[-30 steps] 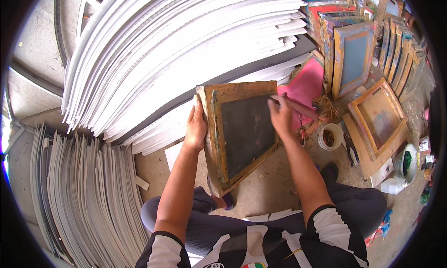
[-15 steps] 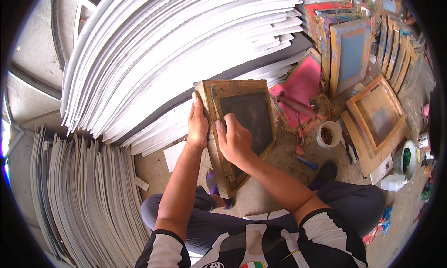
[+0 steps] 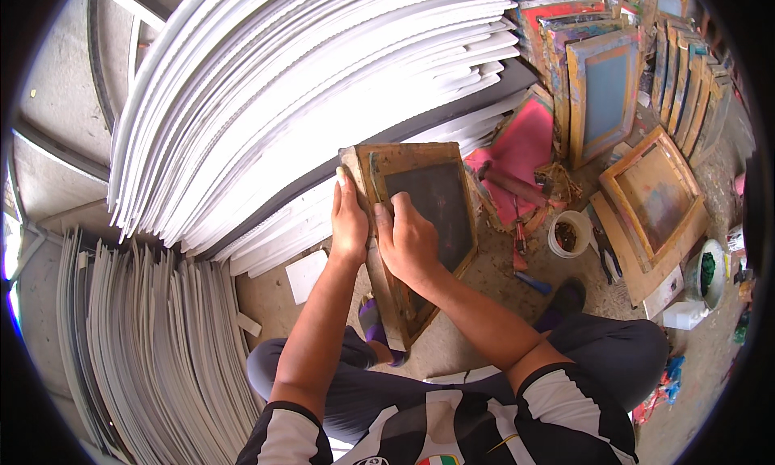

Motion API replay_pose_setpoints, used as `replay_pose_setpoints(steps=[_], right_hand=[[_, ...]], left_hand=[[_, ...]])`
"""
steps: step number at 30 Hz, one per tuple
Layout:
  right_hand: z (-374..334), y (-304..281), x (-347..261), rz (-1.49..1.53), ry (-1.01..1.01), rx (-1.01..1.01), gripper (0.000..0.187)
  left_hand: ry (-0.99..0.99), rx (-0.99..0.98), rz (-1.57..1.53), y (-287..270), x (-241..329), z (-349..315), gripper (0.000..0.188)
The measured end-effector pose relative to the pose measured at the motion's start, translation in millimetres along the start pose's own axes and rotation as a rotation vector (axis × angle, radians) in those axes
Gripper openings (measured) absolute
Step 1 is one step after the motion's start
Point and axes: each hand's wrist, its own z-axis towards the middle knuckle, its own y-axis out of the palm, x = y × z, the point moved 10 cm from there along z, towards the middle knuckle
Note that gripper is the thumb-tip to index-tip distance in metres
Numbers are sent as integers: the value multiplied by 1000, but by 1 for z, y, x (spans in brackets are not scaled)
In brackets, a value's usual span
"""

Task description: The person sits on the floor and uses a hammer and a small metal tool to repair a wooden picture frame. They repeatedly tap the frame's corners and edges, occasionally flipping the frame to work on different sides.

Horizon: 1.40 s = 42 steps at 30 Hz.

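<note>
Head view. Wooden-framed screen [image 3: 444, 198] tilted over the floor [image 3: 494, 273], its left edge gripped by the fingers of the left hand [image 3: 349, 229]; those of the right hand [image 3: 412, 243] curl at its face, any hold hidden. Slackened left grip or off-centre push could tip it.

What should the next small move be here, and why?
Probably a gentle tug with the right hand on the thin strip, keeping the left hand steady. The right hand's curled fingers sit by the strip's lower end on the wooden frame, and the left braces the frame's outer side. Whether the strip is pinched is hidden.
</note>
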Motion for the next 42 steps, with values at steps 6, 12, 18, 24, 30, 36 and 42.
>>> replay_pose_setpoints(steps=[6,12,18,24,30,36,42], right_hand=[[9,-4,2,-53,52,1,24],[18,-7,0,-82,12,34,24],[44,-28,-2,-59,-20,152,23],[54,-60,-21,19,-342,345,12],[50,-78,-27,-47,-615,338,18],[53,-83,-34,-71,-707,332,18],[56,-83,-36,-81,-716,322,16]], left_hand=[[-2,-65,-2,6,-3,-4,58],[61,-60,29,10,3,-5,59],[111,-102,105,17,1,-11,63],[193,-212,223,40,21,-29,57],[176,-211,228,48,24,-33,56],[204,-209,241,45,15,-29,55],[232,-219,286,51,22,-33,56]])
